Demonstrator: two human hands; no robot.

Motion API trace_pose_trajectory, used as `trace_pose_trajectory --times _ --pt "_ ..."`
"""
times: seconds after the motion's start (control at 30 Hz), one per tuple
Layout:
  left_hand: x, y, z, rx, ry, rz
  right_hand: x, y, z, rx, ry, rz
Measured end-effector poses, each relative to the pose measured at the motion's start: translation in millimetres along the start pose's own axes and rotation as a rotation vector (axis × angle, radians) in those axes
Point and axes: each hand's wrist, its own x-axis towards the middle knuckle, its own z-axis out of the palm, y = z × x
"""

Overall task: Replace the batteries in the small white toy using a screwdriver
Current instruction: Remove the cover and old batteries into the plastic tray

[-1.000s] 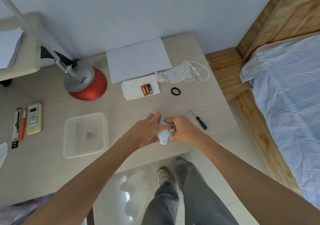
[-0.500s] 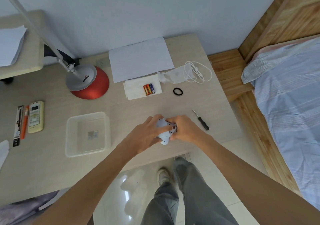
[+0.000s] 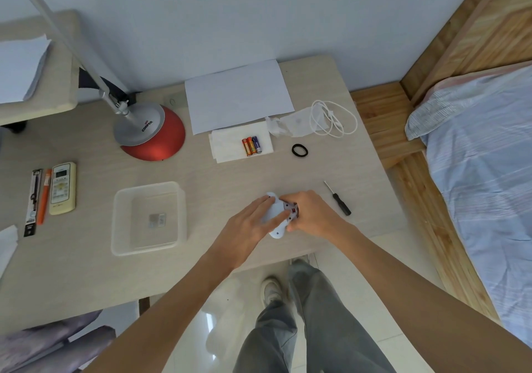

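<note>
The small white toy (image 3: 275, 214) lies near the desk's front edge, held between both hands. My left hand (image 3: 250, 223) grips its left side, fingers laid over the white body. My right hand (image 3: 312, 216) holds its right side, where a grey part with a red spot shows. A black-handled screwdriver (image 3: 338, 199) lies on the desk just right of my right hand, untouched. Three batteries (image 3: 251, 145), two orange and one blue, rest on a white tissue (image 3: 230, 146) farther back.
A clear plastic tray (image 3: 148, 217) sits left of the hands. Behind stand a red-based lamp (image 3: 152, 133), a paper sheet (image 3: 237, 95), a white cable (image 3: 332, 119) and a black hair tie (image 3: 299, 150). A remote (image 3: 62, 188) lies far left. A bed (image 3: 483, 171) stands to the right.
Both hands stayed on the toy and shifted their fingers slightly; more of the white body now shows between them. The screwdriver and batteries have not moved.
</note>
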Motion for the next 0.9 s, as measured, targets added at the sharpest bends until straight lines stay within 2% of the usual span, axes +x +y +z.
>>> trace_pose_trajectory --times 0.27,0.53,0.73,0.9 --pt "-10.8 5.3 -11.6 -0.004 0.051 -0.051 1.8 1.8 2.4 -0.040 0.004 0.023" --pt "-71.2 -12.1 -12.2 -0.055 0.091 -0.286 -0.6 2.4 3.5 -0.046 0.007 0.010" --pt "-103.3 -19.3 11.4 -0.069 -0.079 -0.395 -1.9 3.3 3.3 -0.045 0.015 -0.006" --pt "-105.6 -25.2 23.2 -0.068 -0.102 -0.420 -1.7 4.2 4.1 -0.041 0.013 0.006"
